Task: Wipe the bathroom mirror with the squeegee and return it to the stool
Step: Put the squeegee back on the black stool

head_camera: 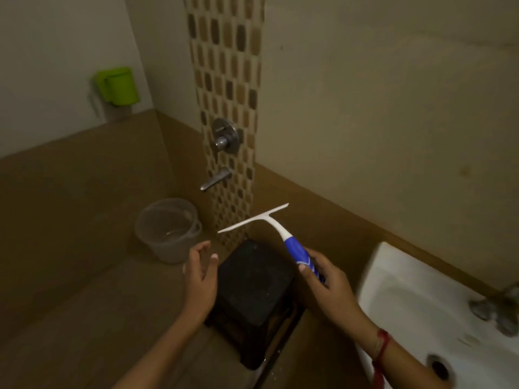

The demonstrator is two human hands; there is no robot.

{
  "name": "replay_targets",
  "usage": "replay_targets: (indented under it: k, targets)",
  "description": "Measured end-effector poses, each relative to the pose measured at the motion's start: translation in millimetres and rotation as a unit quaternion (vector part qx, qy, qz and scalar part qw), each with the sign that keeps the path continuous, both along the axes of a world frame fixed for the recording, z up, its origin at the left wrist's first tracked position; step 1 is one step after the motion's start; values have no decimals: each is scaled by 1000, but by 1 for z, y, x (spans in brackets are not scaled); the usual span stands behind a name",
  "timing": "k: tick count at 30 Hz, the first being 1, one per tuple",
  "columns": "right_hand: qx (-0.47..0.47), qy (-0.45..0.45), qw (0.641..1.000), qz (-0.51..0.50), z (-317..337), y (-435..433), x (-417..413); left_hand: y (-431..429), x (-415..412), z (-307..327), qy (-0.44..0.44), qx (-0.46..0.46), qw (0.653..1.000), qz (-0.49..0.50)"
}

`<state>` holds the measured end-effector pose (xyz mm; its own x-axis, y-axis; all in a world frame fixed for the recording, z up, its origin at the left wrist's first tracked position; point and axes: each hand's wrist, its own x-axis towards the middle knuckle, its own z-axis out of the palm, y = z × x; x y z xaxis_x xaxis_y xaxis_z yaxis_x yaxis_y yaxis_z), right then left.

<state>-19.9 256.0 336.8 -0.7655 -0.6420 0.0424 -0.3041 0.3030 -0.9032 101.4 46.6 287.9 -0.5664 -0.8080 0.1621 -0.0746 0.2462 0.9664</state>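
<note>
A clear bucket (168,230) is sitting on the brown floor (70,262) to the left, under a metal spout (215,179) and a round valve (224,136) that are sticking out of a strip of mosaic tile (227,80). A green mug (116,85) is hanging on the far wall at the upper left. A white sink (415,299) is filling the lower right, its drain (439,367) showing near the bottom edge and a blurred tap (497,307) at its far side. A black stool (252,296) is standing between bucket and sink, against the tiled strip, directly below the hands, with nothing lying on its top. The right hand (323,273) is gripping the squeegee (269,231) by the lower end of its handle, fingers wrapped around it, a red thread (380,346) circling the wrist. The squeegee is hanging in the air above the far edge of the stool, clear of it, tilting up and to the left. The left hand (200,266) is hovering open and empty beside the stool's left edge, fingers loosely spread, just below the left tip of the blade and not touching it. The squeegee is showing a blue grip, a white neck and a long, thin white blade set crosswise in a T.
</note>
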Motion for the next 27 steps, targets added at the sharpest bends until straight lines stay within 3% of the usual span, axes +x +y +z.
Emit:
replay_targets:
  k: [12, 18, 27]
  targets:
    - [70, -154, 985, -31, -95, -73, -26, -27, -10, -87, -178, 12, 984, -12]
    - [74, -231, 961, -130, -168, -98, -35, -19, -19, -164, -255, 17, 964, -68]
    - [104, -238, 945, -201, -271, -128, -59, -67, -47, -255, -331, -42, 933, -137]
